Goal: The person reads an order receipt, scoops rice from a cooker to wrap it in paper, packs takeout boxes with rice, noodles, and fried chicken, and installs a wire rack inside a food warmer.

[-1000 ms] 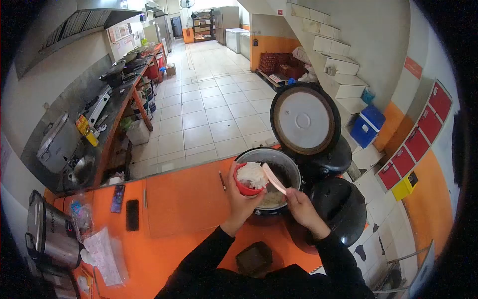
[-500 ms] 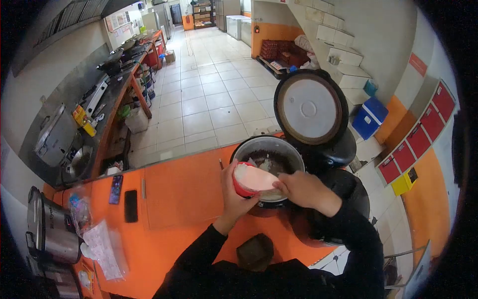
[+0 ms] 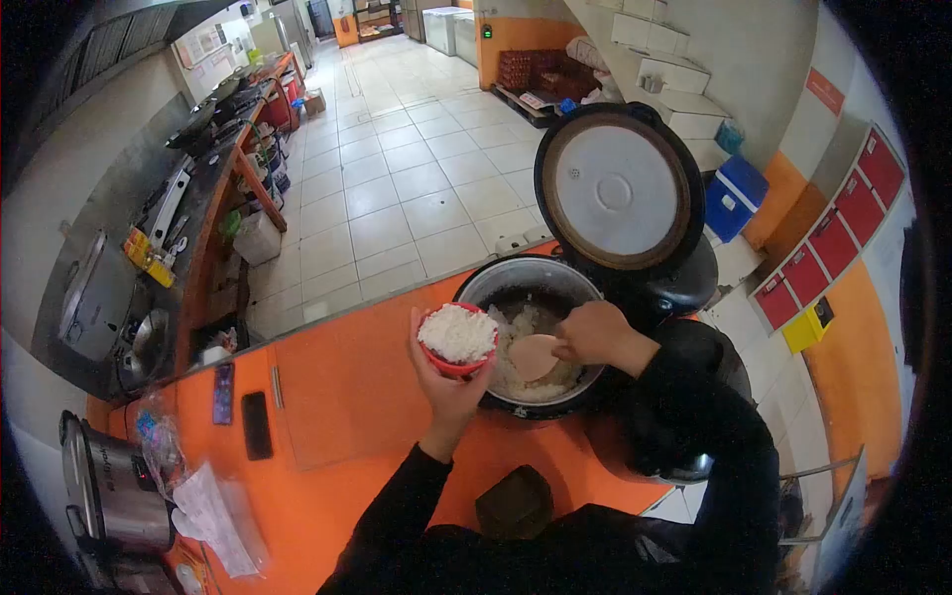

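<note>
My left hand (image 3: 451, 397) is wrapped round a small red bowl (image 3: 448, 368) heaped with white rice (image 3: 458, 333). The bowl is beside the left rim of an open rice cooker (image 3: 488, 281). Over the cooker, my right hand (image 3: 601, 335) grips the handle of a pale pink rice paddle (image 3: 535, 358). The paddle's blade is down inside the pot, among the cooked rice (image 3: 545, 390) there. Whether the blade carries rice is not visible. Behind the pot, the cooker's round lid (image 3: 620, 198) stands raised.
A second dark cooker (image 3: 659, 392) is at the right, partly behind my sleeve. On the orange table (image 3: 347, 387) are two phones (image 3: 257, 426), a dark block-like object (image 3: 514, 503) and papers in plastic (image 3: 218, 516). A silver cooker (image 3: 109, 476) stands at the left edge.
The paddle has gone from across the top of the bowl down into the pot. My left hand and the bowl have shifted left, and the heaped rice now shows. The view has shifted slightly.
</note>
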Demonstrator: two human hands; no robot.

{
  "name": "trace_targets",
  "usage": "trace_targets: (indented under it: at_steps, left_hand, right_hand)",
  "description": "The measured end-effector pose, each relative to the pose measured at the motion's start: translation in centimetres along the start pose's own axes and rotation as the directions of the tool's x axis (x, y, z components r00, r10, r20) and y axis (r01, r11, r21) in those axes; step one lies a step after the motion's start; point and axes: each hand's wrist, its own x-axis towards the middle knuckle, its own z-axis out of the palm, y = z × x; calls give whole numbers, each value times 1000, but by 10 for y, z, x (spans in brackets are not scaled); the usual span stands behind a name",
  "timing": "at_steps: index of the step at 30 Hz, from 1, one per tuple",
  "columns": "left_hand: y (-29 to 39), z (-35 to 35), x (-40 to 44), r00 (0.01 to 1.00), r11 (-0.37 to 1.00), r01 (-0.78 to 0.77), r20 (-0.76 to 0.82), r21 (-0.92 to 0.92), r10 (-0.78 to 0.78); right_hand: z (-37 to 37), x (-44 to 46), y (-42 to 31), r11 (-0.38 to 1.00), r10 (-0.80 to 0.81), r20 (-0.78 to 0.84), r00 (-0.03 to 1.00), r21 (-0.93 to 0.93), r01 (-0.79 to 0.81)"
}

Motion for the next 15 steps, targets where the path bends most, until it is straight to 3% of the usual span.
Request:
trace_targets:
  at_steps: [6,13,15]
  left_hand:
    - [-11,12,-4,995,996,-63,-75,69,68]
    - [-7,12,-6,995,980,-69,-56,188,81]
    - [-2,10,-5,995,960,-96,-12,262,103]
  right_hand:
    - [14,13,15,981,-92,-24,995,169,95]
    - [18,30,-6,928,-168,11,986,340,154]
    - [12,33,-22,968,-137,-9,991,213,135]
